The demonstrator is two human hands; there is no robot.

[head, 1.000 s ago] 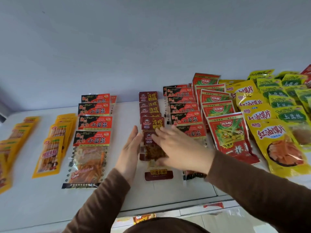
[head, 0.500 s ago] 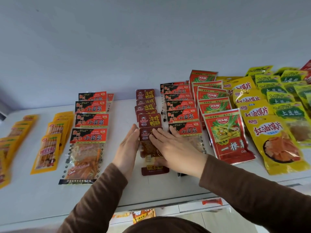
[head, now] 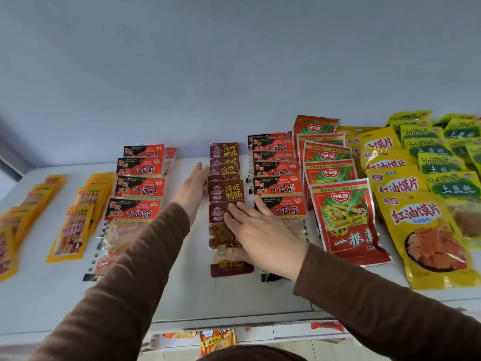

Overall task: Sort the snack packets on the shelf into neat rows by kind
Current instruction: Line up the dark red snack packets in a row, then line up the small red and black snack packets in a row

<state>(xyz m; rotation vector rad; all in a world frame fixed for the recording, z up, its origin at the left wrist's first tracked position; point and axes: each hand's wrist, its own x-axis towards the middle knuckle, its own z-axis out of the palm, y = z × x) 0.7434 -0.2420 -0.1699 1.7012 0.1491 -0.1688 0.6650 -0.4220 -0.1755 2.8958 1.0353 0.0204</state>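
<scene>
Several rows of snack packets lie on the white shelf [head: 182,303], running toward twelve o'clock. Biggest, at three o'clock, are the yellow pouches [head: 426,230]; then the red-green pouches [head: 346,220]; then two rows of red-black packets [head: 135,212]. Between those two rows lies the row of dark red packets [head: 226,190]. The left hand [head: 194,188], fingers straight, presses that row's nine o'clock edge; the right hand [head: 260,233] lies flat, fingers spread, on the nearest packet.
</scene>
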